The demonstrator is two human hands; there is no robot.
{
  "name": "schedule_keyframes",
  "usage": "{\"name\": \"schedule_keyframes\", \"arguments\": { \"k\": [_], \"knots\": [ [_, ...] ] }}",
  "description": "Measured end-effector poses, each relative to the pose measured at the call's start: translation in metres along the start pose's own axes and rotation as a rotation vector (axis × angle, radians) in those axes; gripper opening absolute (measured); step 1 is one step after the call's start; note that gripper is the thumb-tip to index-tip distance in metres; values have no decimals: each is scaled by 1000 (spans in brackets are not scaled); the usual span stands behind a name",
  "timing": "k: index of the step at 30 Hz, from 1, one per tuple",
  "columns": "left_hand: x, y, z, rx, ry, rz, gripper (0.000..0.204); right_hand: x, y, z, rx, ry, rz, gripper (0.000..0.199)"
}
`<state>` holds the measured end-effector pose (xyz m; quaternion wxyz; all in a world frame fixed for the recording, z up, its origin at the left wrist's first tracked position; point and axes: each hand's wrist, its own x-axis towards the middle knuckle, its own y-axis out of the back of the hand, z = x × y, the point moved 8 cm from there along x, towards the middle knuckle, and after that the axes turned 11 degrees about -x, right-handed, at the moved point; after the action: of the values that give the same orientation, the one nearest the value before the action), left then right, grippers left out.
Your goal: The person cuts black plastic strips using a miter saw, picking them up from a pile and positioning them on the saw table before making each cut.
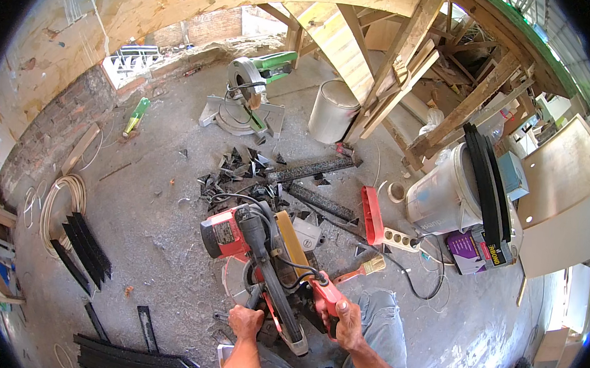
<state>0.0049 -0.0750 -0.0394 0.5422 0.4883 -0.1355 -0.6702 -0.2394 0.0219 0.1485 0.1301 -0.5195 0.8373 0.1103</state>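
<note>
Miter saw (271, 278): probably heavy, stiff; I'd hold its red handle (328, 297).
Right hand (349, 324): wrapped round it.
Left hand (245, 322): curled shut, contents unclear.

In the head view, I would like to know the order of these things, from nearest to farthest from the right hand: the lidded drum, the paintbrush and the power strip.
From the right hand:
1. Paintbrush: just forward of the hand.
2. Power strip: farther forward, to the right.
3. Lidded drum: much farther forward, slightly left.
</note>
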Motion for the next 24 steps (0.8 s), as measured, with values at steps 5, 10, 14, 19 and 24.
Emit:
{"name": "schedule_keyframes", "arguments": {
  "k": [5,10,14,19,24],
  "knots": [
    [-3,6,8,-43,60,11,38,1,3,8,15,-4,0,65],
    [-10,15,17,-58,71,23,38,0,3,8,17,-1,-5,64],
    [-13,20,21,-54,103,25,38,0,2,4,2,-1,-9,64],
    [-12,19,20,-38,111,20,38,0,2,3,0,-3,-6,65],
    [-14,23,25,-38,103,54,37,-1,2,7,-1,8,-14,66]
  ]
}}
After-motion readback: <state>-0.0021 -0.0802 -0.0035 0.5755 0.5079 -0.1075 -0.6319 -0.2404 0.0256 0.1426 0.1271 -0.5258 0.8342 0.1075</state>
